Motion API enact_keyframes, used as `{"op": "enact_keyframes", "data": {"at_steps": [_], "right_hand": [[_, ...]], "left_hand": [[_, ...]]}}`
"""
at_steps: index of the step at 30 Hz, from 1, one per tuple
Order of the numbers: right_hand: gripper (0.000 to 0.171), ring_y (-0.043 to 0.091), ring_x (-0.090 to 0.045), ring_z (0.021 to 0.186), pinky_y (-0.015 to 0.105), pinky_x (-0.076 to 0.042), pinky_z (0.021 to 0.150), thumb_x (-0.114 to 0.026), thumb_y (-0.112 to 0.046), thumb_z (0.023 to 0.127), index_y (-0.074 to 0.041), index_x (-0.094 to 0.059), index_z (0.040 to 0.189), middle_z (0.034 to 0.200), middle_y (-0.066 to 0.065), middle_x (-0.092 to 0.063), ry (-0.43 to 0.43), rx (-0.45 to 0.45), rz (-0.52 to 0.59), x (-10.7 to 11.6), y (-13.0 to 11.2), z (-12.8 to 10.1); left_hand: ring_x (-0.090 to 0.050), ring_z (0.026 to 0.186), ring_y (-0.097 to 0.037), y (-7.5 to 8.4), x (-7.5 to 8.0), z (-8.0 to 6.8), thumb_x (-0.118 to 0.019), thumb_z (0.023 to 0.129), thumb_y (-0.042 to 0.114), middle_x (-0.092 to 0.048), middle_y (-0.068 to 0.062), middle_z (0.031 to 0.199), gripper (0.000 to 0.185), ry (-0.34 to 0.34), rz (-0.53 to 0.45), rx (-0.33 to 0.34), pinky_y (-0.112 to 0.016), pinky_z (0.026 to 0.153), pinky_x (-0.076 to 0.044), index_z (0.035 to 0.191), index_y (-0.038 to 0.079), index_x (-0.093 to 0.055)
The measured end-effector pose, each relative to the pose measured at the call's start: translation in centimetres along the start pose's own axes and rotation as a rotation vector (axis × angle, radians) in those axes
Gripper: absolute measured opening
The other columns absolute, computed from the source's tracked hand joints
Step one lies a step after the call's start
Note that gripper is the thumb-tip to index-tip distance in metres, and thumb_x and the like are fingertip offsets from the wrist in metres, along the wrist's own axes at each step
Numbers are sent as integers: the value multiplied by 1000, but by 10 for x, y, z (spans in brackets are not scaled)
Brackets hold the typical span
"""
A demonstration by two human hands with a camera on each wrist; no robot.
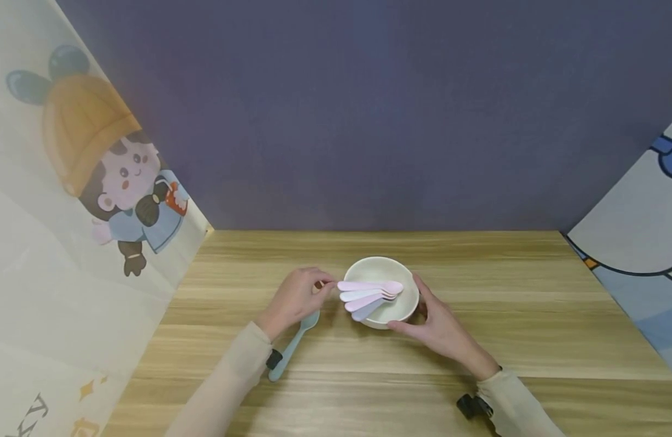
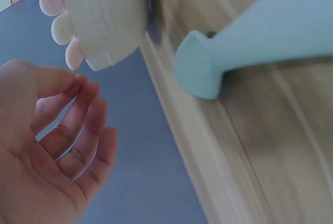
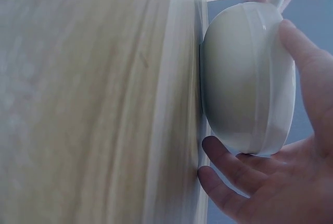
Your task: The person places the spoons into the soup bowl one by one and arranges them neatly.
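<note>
A white bowl (image 1: 375, 270) stands on the table with several small spoons fanned across it, their heads inside and handles over the left rim. The uppermost is a pink spoon (image 1: 365, 285); a lavender spoon (image 1: 365, 313) is lowest in the fan. My right hand (image 1: 442, 328) grips the bowl's right side, thumb at the rim, fingers around the wall. At the pink handle's end is my left hand (image 1: 300, 297), fingers loosely bent, thumb and index tips together. No handle shows between them. Beneath the left forearm lies a light teal spoon (image 1: 293, 350).
The wooden table (image 1: 510, 291) meets a dark blue-grey panel (image 1: 368, 121) at the back. A wall with a cartoon figure (image 1: 133, 182) rises on the left, and another printed panel (image 1: 636, 224) on the right. Black straps sit on both wrists.
</note>
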State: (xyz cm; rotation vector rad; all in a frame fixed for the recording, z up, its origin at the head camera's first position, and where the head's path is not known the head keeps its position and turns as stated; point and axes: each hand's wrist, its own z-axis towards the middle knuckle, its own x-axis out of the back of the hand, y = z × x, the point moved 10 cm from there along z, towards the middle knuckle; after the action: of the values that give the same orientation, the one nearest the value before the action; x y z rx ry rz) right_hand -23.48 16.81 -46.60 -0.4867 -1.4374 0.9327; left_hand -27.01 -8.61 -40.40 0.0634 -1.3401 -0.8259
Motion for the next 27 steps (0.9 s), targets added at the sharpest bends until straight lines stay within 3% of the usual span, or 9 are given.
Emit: {"op": "enact_keyframes", "data": {"at_steps": [9, 17, 27], "right_hand": [[118, 23, -73, 118, 56, -51, 109, -90, -50, 83, -11, -21, 170, 153, 19, -59, -3, 1, 8, 0, -1, 0], [118, 21, -73, 116, 54, -52, 108, -90, -49, 83, -12, -20, 171, 151, 19, -60, -6, 5, 12, 0, -2, 0], [119, 22, -73, 117, 55, -52, 107, -90, -51, 83, -12, -19, 171, 147, 18, -64, -10, -8, 11, 0, 1, 0]], "left_hand": [[-74, 89, -18, -14, 1, -13, -72, 99, 16, -82, -3, 106, 16, -9, 7, 41, -33, 80, -61, 108, 9, -84], [-74, 88, -14, -25, -3, -23, -73, 99, 17, -82, -4, 110, 16, -37, 5, 90, -32, 81, -62, 109, 9, -83], [-74, 85, -13, -32, -6, -30, -75, 98, 18, -82, -5, 108, 16, -49, 6, 104, -31, 79, -62, 108, 10, -83]]}}
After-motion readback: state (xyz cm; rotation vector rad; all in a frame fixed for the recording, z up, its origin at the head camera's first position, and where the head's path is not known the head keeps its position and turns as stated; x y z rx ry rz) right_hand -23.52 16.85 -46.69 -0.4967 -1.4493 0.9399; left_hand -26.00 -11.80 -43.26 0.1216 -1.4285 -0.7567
